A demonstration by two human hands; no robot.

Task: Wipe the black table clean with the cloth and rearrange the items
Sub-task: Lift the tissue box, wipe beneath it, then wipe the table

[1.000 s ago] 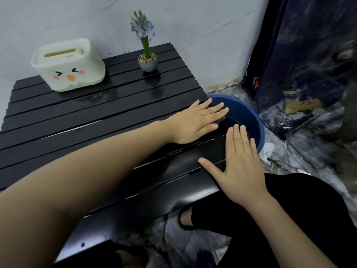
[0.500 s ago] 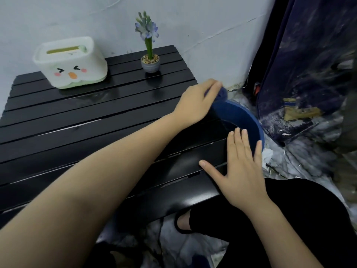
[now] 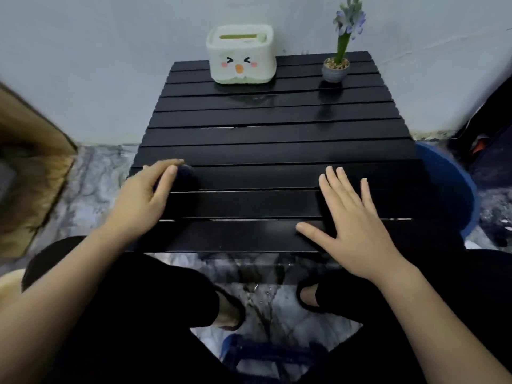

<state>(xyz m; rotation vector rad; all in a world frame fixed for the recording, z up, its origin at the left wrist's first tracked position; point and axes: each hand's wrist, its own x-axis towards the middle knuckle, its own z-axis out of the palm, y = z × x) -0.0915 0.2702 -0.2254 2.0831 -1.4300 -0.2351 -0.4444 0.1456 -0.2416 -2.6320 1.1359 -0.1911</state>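
The black slatted table (image 3: 277, 134) fills the middle of the view. My left hand (image 3: 144, 195) rests at its front left corner, fingers curled over a dark blue cloth (image 3: 186, 173) that lies on the slats and is mostly hidden by the fingers. My right hand (image 3: 352, 225) lies flat on the front right slats, fingers spread, holding nothing. At the back of the table stand a white and green tissue box with a cartoon face (image 3: 241, 55) and a small grey pot with a purple flower (image 3: 335, 69).
A blue basin (image 3: 454, 184) sits on the floor against the table's right side. A brown cardboard box (image 3: 30, 167) stands at the left. My knees and feet are under the table's front edge, over a marbled floor.
My left hand took the blue cloth from the basin at the right and carried it across to the table's front left. The view swung to face the table squarely. My right hand stayed flat.
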